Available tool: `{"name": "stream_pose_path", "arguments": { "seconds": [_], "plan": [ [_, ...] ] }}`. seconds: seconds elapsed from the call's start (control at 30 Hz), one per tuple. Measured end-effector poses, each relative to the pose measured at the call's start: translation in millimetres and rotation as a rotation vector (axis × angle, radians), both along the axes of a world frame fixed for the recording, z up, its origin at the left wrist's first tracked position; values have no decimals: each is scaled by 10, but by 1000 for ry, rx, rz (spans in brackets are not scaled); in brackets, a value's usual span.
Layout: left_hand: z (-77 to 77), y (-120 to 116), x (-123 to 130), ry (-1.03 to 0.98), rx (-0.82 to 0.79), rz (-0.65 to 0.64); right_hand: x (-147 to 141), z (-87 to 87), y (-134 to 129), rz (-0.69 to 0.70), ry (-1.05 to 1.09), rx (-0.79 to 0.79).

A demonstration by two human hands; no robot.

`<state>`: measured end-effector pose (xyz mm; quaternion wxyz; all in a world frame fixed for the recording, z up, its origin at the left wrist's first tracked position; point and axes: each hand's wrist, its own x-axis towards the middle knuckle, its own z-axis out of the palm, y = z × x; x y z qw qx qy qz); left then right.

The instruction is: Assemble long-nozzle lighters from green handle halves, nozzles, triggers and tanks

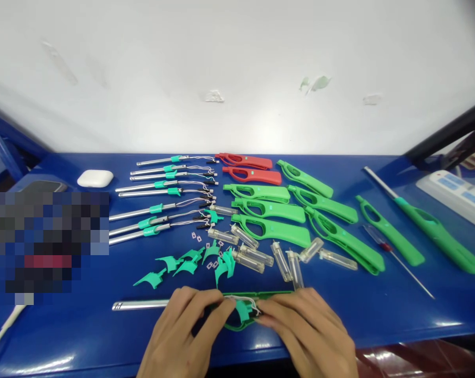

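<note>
An open green lighter casing (243, 326) lies near the table's front edge, between my two hands. A silver lighter tube (138, 304) points out of it to the left. White wires (241, 298) and a teal trigger (243, 311) show inside the casing. My left hand (190, 325) is closed over the casing's left part, fingertips by the wires. My right hand (308, 325) closes on the right part, its fingertips at a small black piece (256, 313) at the wires' end. The fingers hide most of the casing. Loose teal triggers (188, 266) lie just beyond.
Behind lie several wired tubes (148, 185), red casings (253, 176), green casings (277, 211) and clear fuel tanks (280, 261). A screwdriver (405, 268), an assembled green lighter (434, 231) and a power strip (454, 191) are right. A white earbud case (95, 178) sits left.
</note>
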<state>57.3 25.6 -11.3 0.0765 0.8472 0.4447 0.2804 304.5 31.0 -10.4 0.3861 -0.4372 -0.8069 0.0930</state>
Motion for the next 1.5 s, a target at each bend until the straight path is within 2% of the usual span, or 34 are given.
{"name": "stream_pose_path", "arguments": {
  "seconds": [0.27, 0.47, 0.63, 0.8, 1.03, 1.3, 1.5],
  "plan": [
    [-18, 20, -34, -27, -28, -18, -39, 30, 12, 7, 58, -14],
    [27, 18, -4, -39, -52, -8, -65, 36, 31, -25, 63, -16],
    [45, 9, -20, -30, -22, 19, -24, -6, 0, -11, 27, -14],
    [12, 2, -69, 23, 29, -25, -36, 14, 0, -16, 49, 9],
    [-2, -5, -48, -33, -58, -9, -48, 16, 8, -12, 55, -9],
    [7, 23, 20, -51, -71, 47, -19, -17, -25, -6, 39, -31],
    [34, 9, 17, 23, -31, -15, -23, -1, -20, -16, 16, -32]
  ]
}}
